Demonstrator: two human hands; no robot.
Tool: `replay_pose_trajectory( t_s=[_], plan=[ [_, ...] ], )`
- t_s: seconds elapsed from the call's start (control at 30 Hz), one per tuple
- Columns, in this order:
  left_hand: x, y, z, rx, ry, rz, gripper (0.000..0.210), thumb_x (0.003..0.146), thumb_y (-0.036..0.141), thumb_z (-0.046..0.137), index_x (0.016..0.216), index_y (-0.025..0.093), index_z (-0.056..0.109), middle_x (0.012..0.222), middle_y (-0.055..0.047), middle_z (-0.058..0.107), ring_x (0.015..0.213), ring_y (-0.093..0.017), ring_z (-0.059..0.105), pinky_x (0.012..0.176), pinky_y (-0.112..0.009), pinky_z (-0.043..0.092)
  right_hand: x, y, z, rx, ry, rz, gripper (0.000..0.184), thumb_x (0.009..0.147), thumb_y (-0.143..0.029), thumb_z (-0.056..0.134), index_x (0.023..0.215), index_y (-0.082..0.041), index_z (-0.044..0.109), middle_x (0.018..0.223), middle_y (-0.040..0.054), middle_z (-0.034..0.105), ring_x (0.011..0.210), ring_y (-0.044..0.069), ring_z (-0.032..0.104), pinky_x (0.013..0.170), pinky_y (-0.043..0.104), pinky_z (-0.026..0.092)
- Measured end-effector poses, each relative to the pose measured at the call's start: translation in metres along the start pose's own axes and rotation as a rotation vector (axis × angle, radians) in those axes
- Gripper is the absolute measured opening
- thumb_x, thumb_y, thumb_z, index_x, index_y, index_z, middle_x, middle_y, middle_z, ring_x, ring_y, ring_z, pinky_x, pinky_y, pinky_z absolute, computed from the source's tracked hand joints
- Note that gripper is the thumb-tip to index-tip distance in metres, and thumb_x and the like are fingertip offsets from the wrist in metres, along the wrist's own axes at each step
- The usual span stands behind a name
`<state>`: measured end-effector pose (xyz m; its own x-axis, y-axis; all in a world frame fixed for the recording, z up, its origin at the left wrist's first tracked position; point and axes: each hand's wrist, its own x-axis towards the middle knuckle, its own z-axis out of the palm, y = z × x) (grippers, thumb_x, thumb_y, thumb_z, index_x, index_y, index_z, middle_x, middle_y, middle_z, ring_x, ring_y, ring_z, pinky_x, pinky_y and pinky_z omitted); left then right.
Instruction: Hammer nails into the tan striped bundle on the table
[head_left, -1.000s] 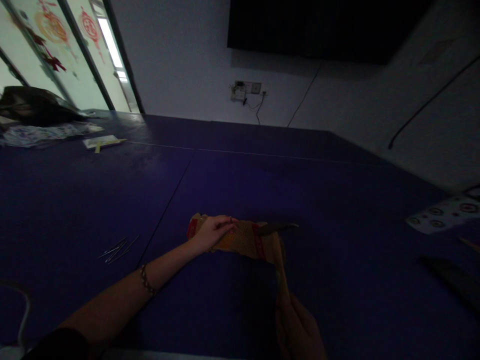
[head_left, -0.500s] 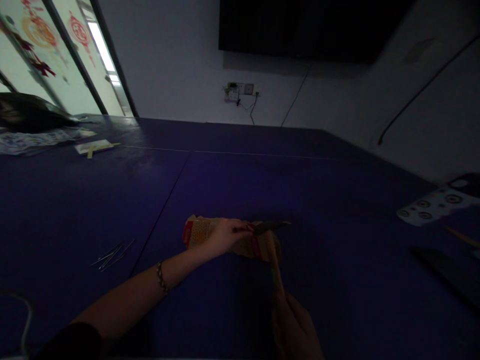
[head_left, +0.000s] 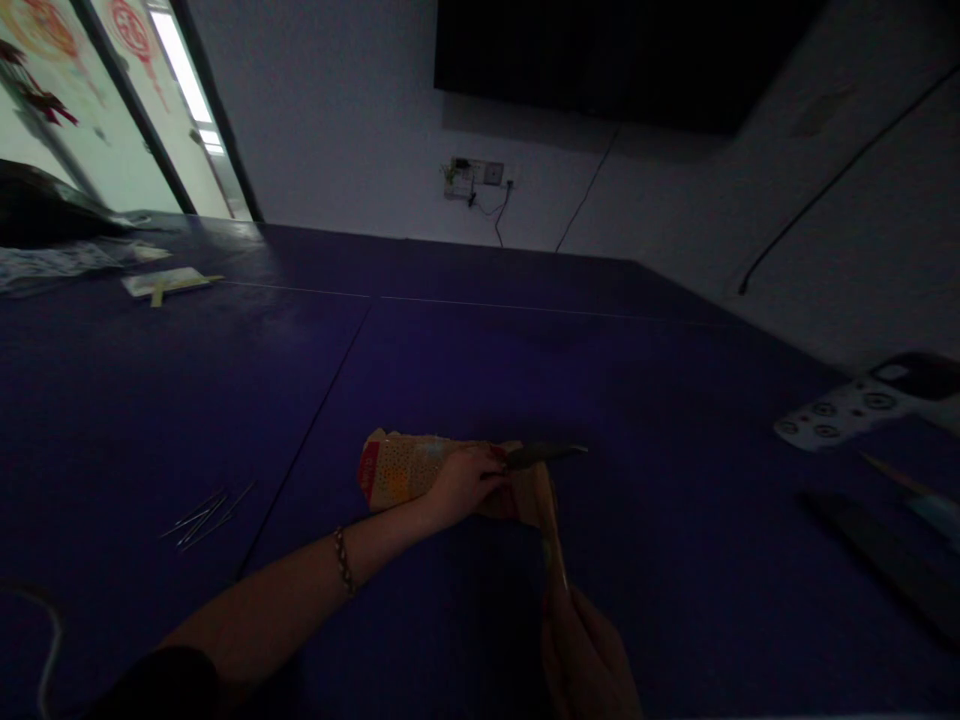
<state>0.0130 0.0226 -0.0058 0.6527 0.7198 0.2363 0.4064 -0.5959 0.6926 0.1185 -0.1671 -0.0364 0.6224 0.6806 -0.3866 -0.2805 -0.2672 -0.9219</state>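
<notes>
A patterned orange and red paper strip [head_left: 401,469] lies flat on the dark blue table [head_left: 480,370]. My left hand [head_left: 466,483] presses down on the strip near its right end, a beaded bracelet on the wrist. My right hand [head_left: 589,660] sits low near the frame's bottom edge and grips a thin stick-like tool [head_left: 553,545] that reaches up to the strip's right end. A dark flat piece [head_left: 541,455] sticks out to the right just past my left fingers. The room is dim, so fine detail is lost.
Several thin metal needles [head_left: 204,510] lie left of my arm. A white sheet with round marks [head_left: 840,413] and a dark long object [head_left: 877,555] sit at the right. Papers and a flat pack [head_left: 161,282] rest at the far left, near a dark bag.
My left hand has slid rightwards along the strip, uncovering its left end. The view has turned a little to the right. My right hand keeps its hold on the thin tool.
</notes>
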Motion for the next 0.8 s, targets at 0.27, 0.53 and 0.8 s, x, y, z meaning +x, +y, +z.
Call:
replay_pose_trajectory(
  t_s=[0.27,0.53,0.8],
  plan=[
    [0.001,-0.001,0.007,0.083,0.034,0.006,0.015,0.081,0.018,0.057,0.08,0.02,0.071,0.096,-0.004,0.067,0.093,-0.018,0.059,0.084,-0.029,0.046,-0.001,-0.011,-0.008,0.025,-0.093,-0.079,0.045,0.048,-0.049,0.079,0.083,-0.024,0.064,0.074,0.0029,0.069,0.07,0.018,0.067,0.052,0.021,0.055],
    [0.001,0.002,0.006,0.066,0.032,-0.017,0.016,0.082,0.022,0.057,0.083,0.019,0.073,0.089,-0.004,0.066,0.086,-0.018,0.061,0.079,-0.028,0.047,-0.005,-0.018,0.0,0.071,-0.076,0.01,0.046,0.05,-0.052,0.077,0.083,-0.023,0.062,0.069,0.0016,0.068,0.058,0.015,0.064,0.047,0.021,0.053],
    [0.004,0.003,0.009,0.209,0.015,-0.045,0.015,0.081,0.026,0.059,0.078,0.019,0.072,0.086,-0.004,0.065,0.083,-0.019,0.06,0.076,-0.029,0.046,0.001,-0.011,-0.007,0.131,-0.063,-0.014,0.054,0.042,-0.054,0.08,0.084,-0.024,0.063,0.076,0.0026,0.07,0.064,0.017,0.066,0.055,0.023,0.056]
  ],
)
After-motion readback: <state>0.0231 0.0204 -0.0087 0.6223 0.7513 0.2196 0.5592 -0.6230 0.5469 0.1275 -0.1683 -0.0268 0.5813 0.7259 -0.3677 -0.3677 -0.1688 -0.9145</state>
